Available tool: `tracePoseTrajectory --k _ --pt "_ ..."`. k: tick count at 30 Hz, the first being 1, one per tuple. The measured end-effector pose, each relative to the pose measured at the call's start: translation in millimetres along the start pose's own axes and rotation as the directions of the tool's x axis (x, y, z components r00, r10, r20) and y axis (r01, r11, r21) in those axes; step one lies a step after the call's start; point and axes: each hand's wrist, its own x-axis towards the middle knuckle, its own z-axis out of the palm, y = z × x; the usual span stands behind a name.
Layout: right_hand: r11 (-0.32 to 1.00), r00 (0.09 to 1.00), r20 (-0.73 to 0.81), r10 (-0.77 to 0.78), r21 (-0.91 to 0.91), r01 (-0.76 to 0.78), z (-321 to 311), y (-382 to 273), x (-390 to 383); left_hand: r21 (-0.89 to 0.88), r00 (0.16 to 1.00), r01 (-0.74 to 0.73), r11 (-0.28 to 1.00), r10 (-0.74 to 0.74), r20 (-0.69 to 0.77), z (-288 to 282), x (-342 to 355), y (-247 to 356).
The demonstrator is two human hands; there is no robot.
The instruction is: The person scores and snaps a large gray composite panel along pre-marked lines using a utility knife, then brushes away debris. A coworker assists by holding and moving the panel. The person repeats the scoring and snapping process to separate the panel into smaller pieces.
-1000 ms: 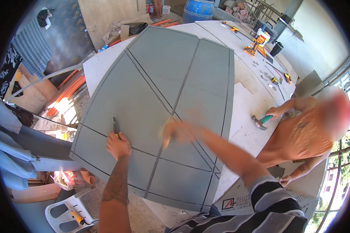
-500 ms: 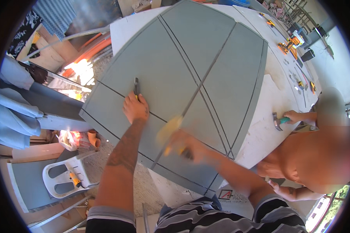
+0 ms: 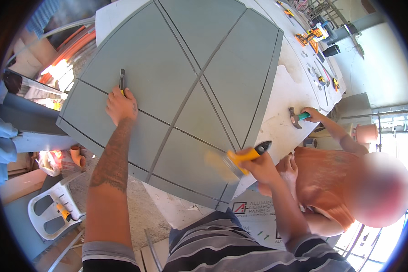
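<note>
A grey panel (image 3: pixel 181 45), scored with dark straight grooves, lies on white sheets (image 3: pixel 276 109). My left hand (image 3: pixel 121 104) rests on its left half, closed round a utility knife (image 3: pixel 122 78) whose yellow-and-dark body points away from me. Near the panel's lower right edge, my right hand (image 3: pixel 265 167) grips a yellow-handled brush (image 3: pixel 245 155) with a black end; its pale bristles are smeared by motion over the panel.
A co-worker (image 3: pixel 322 181) in orange bends at the right, one hand on a claw hammer (image 3: pixel 297 117). Drill (image 3: pixel 303 41), hand tools and black cup (image 3: pixel 331 50) stand at upper right. A white plastic chair (image 3: pixel 45 213), orange pipes (image 3: pixel 72 50) and a carton-like scrap (image 3: pixel 13 186) lie left.
My right hand has swept the brush from the panel's middle toward its lower right. The co-worker has bent lower. The camera's view has shifted; my left hand still holds the knife on the panel.
</note>
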Motion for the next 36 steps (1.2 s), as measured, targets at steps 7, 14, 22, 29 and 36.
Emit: tracePoseTrajectory --k 7,14,22,29,36 --pt "0.988 0.943 -0.300 -0.142 -0.101 0.117 -12 -55 22 -0.055 0.999 -0.035 0.998 0.034 -0.018 5 2 -1" --pt "0.542 0.876 -0.142 -0.462 -0.827 0.152 -51 -20 -29 0.008 1.000 -0.006 1.000 0.006 0.021 7 5 -6" --pt "0.655 0.989 -0.126 -0.075 -0.754 -0.047 -52 -44 -24 -0.014 0.998 -0.059 0.998 0.058 -0.028 16 6 -17" --pt "0.946 0.951 -0.275 -0.139 -0.320 0.045 -30 -61 -35 -0.024 0.999 -0.049 0.998 0.049 -0.002 14 3 -6" --pt "0.900 0.986 -0.155 -0.060 -0.436 -0.014 -19 -33 -75 -0.025 0.998 -0.066 0.998 0.066 0.014 13 5 -11"
